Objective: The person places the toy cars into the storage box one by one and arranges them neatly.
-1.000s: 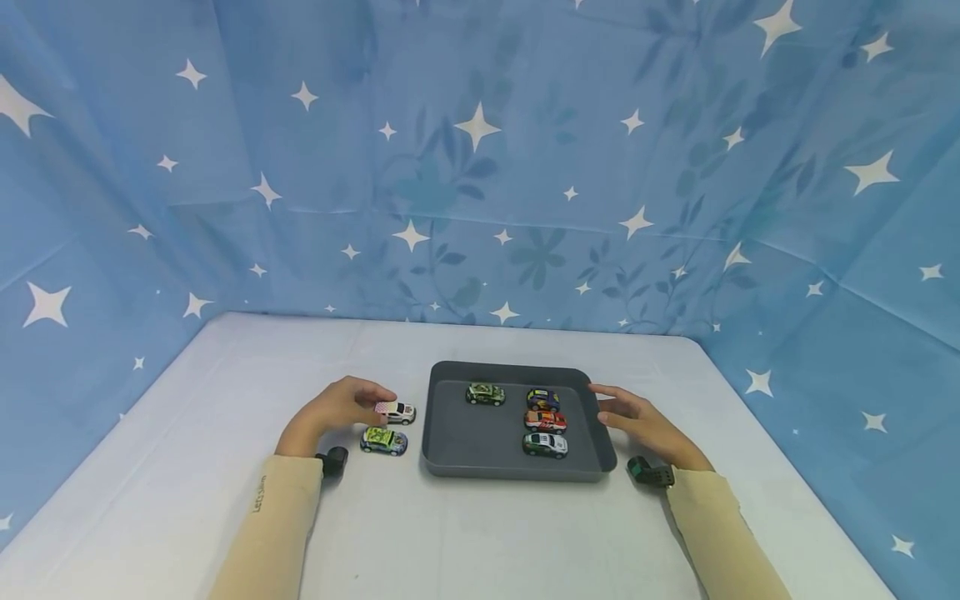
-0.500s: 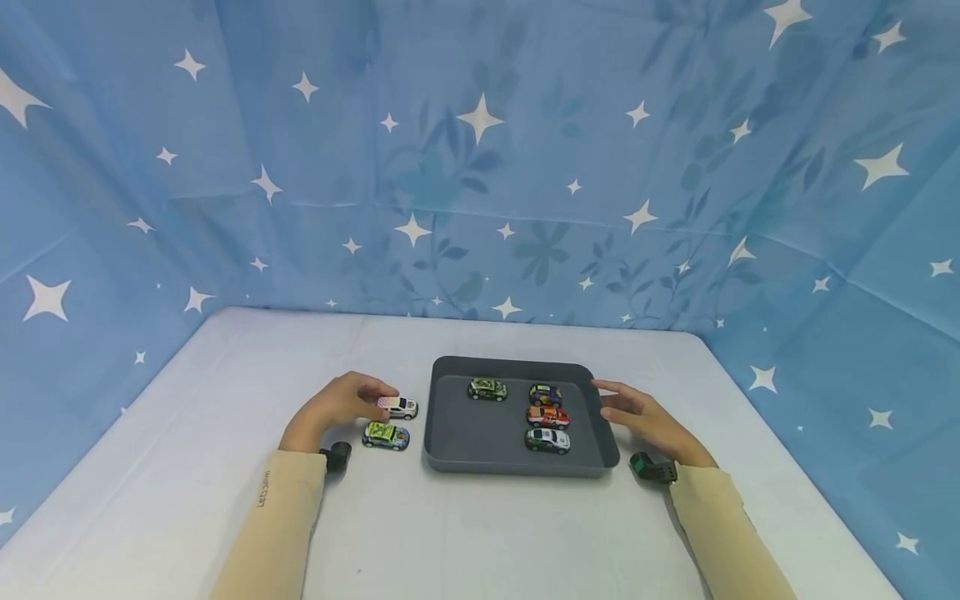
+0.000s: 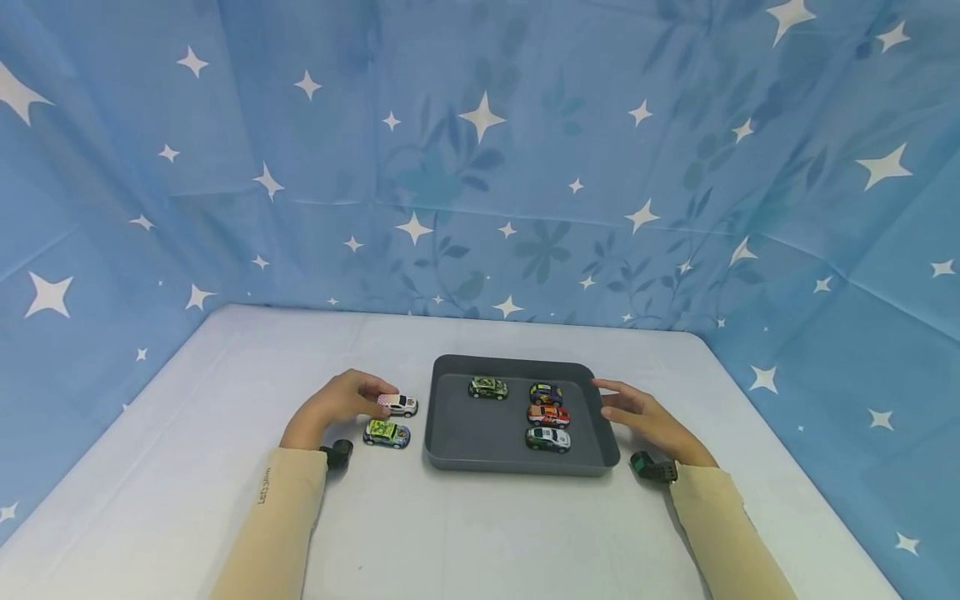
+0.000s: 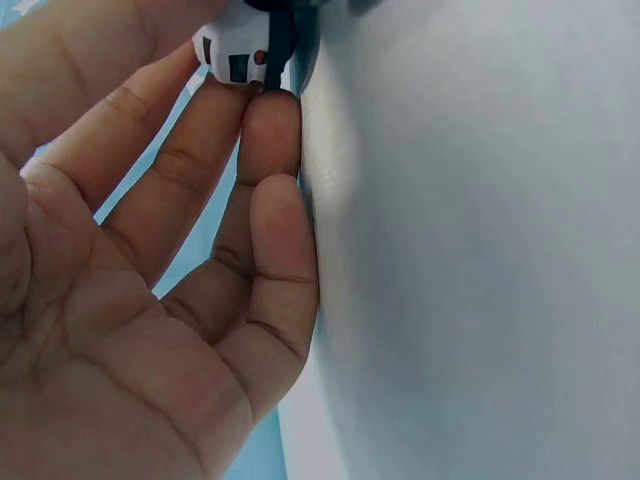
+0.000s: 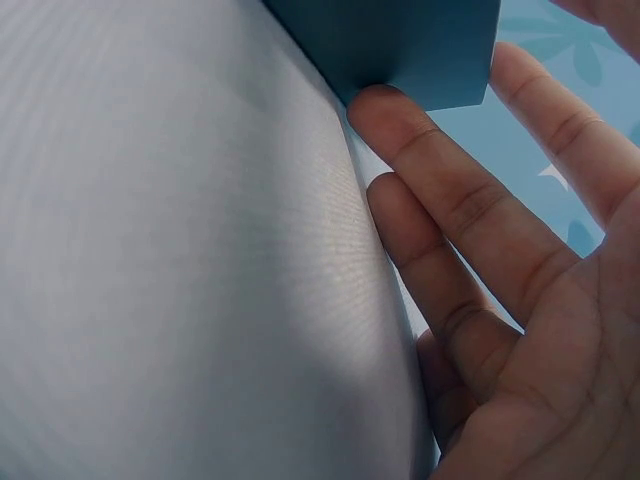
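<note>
My left hand (image 3: 343,407) grips the back end of a white toy car (image 3: 403,406), which is on the table left of the tray. In the left wrist view the car's white end (image 4: 236,45) shows between thumb and fingers. Just in front of it sits a yellow-green and blue toy car (image 3: 386,433). At the right end of the grey tray (image 3: 480,462), my right hand (image 3: 645,417) touches the outer wall with spread, fairly straight fingers. In the right wrist view a fingertip meets the tray wall (image 5: 420,50).
Inside the tray are a camouflage-green toy car (image 3: 488,387) and, in a column at the right, a purple-yellow car (image 3: 546,393), a red-orange car (image 3: 548,416) and a white-green car (image 3: 547,439). A blue star-patterned curtain (image 3: 480,208) hangs behind the white table (image 3: 480,542).
The whole head view has shifted slightly. Both hands, the cars and the tray keep the same places relative to one another.
</note>
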### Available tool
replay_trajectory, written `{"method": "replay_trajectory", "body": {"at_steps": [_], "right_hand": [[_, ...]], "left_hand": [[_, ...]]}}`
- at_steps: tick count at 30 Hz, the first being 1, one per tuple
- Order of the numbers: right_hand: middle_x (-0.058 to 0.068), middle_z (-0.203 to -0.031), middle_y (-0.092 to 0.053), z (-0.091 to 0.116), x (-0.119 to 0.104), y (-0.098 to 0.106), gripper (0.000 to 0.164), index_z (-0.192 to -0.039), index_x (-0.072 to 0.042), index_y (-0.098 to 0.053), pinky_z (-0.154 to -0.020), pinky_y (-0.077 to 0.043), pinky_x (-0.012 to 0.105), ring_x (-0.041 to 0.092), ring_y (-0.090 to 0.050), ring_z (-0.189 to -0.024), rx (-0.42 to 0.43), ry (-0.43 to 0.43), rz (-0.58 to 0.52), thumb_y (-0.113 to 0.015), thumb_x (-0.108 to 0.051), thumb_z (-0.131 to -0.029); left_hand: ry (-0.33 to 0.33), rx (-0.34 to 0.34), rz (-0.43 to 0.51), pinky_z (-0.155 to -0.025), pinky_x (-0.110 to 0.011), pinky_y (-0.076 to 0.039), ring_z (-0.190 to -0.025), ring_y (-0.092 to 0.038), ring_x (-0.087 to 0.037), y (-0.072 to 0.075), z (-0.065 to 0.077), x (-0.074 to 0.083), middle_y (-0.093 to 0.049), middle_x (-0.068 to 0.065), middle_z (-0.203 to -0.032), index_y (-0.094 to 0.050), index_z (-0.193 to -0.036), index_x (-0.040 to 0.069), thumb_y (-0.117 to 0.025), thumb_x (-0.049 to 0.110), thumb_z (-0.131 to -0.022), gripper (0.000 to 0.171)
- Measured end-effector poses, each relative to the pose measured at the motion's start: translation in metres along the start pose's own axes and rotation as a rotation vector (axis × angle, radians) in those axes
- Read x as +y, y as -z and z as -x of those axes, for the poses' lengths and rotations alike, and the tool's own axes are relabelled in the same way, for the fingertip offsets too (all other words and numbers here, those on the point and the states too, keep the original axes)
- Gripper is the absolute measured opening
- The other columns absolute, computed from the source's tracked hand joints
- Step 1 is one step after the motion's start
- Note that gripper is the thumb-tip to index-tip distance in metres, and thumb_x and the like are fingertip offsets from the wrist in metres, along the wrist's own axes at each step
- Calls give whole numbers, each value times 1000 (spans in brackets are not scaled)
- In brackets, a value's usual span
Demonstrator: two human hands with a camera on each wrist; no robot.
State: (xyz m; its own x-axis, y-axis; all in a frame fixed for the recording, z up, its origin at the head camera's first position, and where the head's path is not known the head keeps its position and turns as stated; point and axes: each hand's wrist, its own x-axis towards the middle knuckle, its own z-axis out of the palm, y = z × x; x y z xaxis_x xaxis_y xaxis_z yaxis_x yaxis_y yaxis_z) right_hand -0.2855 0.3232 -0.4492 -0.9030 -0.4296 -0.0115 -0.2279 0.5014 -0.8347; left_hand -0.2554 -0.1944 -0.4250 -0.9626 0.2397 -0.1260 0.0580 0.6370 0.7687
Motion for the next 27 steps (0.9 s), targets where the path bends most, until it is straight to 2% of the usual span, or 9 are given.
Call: {"method": "replay_trajectory", "body": {"at_steps": [8,13,18,27], "right_hand": [[33,-163,-44,-1,3,-1,64,-165,-1,-41,-116,-33,78,53,-51,-143,14,-3,12,-64,-24,-110],[33,-164,-42,0,3,-1,65,-166,-2,-40,-116,-31,79,54,-48,-145,15,-19,1,-64,-26,-110],[33,-164,-42,-1,3,0,65,-166,-3,-40,-115,-32,79,55,-47,-145,11,-15,7,-64,-25,-110],[32,-164,-42,0,3,1,64,-166,-4,-40,-116,-32,78,54,-47,-146,10,-21,0,-65,-24,-110]], "left_hand": [[-18,-5,13,-113,-59,-48,-126,-66,-41,2,1,0,-75,-21,-128,-76,-128,-4,-81,7,-97,33],[-11,21,-2,-110,-59,-50,-121,-68,-39,2,3,1,-76,-19,-123,-77,-127,-3,-82,8,-96,33],[-3,43,-11,-112,-63,-47,-127,-66,-44,4,5,1,-75,-19,-129,-77,-128,0,-82,12,-97,34],[-80,71,2,-109,-60,-51,-126,-66,-43,8,8,5,-74,-19,-131,-76,-131,-1,-81,12,-97,37]]}}
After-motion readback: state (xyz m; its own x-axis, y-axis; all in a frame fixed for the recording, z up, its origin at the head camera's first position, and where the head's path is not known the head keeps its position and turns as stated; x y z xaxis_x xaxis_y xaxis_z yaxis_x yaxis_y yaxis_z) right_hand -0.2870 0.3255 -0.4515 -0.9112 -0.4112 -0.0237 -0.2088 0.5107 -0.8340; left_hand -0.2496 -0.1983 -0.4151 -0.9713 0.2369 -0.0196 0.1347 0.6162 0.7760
